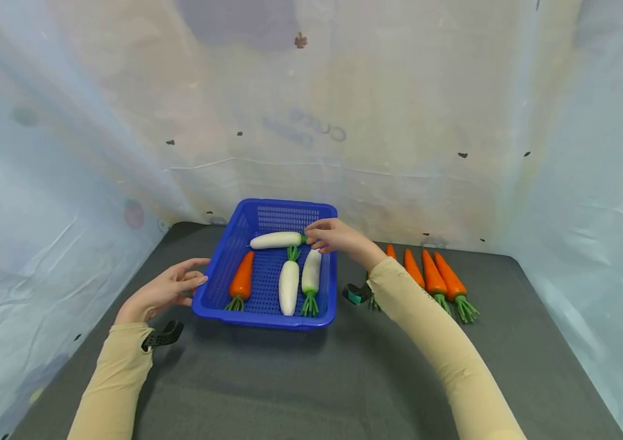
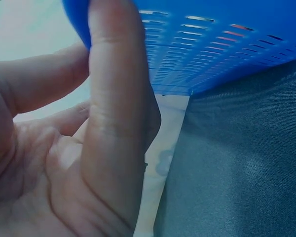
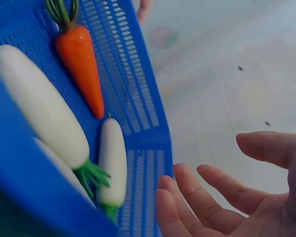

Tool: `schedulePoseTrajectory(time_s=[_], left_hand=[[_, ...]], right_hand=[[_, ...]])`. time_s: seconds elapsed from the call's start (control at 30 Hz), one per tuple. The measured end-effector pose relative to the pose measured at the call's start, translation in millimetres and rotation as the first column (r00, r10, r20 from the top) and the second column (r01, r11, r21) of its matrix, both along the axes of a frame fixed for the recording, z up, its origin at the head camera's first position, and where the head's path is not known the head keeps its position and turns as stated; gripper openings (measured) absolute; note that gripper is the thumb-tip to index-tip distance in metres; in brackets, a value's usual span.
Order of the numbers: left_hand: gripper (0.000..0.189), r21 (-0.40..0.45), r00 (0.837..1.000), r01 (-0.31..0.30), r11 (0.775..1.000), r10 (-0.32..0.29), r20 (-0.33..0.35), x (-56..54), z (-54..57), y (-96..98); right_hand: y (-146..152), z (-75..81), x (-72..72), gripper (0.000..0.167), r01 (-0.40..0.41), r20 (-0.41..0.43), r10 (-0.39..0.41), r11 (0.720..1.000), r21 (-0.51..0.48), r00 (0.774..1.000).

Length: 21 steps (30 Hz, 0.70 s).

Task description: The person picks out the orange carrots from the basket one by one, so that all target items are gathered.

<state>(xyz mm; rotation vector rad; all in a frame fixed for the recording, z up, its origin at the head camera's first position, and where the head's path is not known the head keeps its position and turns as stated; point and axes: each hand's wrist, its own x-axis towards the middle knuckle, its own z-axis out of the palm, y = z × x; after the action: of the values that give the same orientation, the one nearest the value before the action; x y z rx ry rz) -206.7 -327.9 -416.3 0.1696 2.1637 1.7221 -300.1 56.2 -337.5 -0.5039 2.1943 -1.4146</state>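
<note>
A blue perforated basket (image 1: 264, 319) stands on the dark table, with an orange carrot (image 1: 242, 276) and three white radishes with green tops inside. One radish (image 1: 276, 240) lies crosswise at the far side; a second radish (image 1: 288, 287) and a third radish (image 1: 311, 272) lie lengthwise. At the basket's left rim, the fingertips of my left hand (image 1: 170, 287) touch the outside; no fingers show inside it. My right hand (image 1: 335, 235) hovers over the right rim near the far radish's leaves. Its loosely bent fingers hold nothing in the right wrist view.
Several carrots (image 1: 450, 275) lie side by side on the table right of the basket, partly behind my right forearm. Pale plastic sheeting (image 1: 388, 122) rises behind the table and at both sides.
</note>
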Motion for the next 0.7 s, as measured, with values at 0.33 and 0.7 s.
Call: schedulePoseTrajectory(time_s=[0.33, 0.7], left_hand=[[0.066, 0.018, 1.0, 0.01, 1.0, -0.01, 0.007, 0.5, -1.1, 2.4], [0.066, 0.024, 1.0, 0.006, 1.0, -0.007, 0.013, 0.7, 0.2, 1.9]], right_hand=[[-50.0, -16.4, 1.5, 0.04, -0.091, 0.056, 0.088, 0.994, 0.054, 0.995], [-84.6, -36.6, -0.7, 0.039, -0.137, 0.114, 0.132, 0.99, 0.032, 0.985]])
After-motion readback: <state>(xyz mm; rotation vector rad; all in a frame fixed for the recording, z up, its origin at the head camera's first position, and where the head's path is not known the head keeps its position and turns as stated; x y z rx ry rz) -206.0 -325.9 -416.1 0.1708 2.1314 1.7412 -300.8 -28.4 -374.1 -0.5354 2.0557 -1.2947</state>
